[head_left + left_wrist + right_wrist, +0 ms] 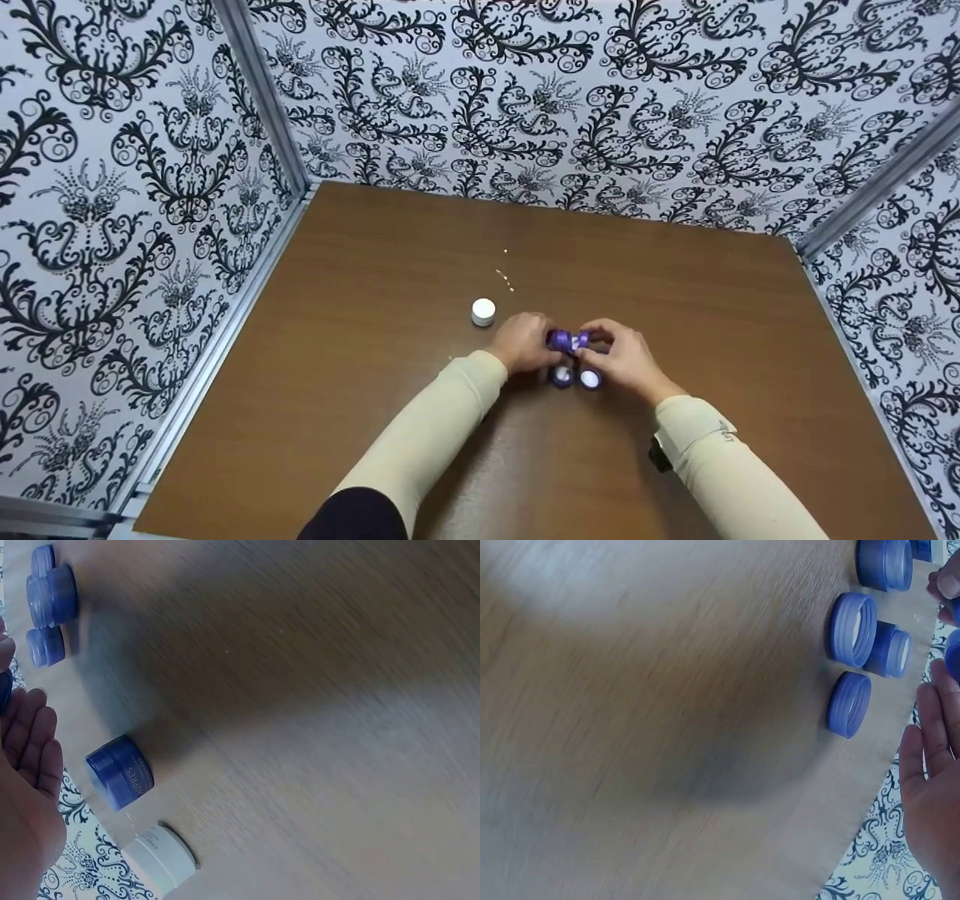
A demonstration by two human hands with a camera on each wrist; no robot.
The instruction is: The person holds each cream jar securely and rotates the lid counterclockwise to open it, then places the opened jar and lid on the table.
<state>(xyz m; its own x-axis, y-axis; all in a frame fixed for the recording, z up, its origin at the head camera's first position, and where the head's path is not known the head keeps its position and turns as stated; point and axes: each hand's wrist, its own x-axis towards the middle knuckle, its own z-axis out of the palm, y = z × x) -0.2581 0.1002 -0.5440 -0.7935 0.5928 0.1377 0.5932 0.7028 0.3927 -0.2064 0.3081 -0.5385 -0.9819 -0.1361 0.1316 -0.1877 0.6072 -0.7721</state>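
Head view: left hand (523,342) and right hand (624,358) pinching purple jar (568,340) between curled fingers above mid-table (375,390), over two open jars (575,377); white jar (484,311) just left.

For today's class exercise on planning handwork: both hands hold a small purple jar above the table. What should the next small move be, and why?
Probably a small twist to work the lid. The left hand and right hand both grip the purple jar from opposite sides, raised above two loose lids on the table, near a white jar.
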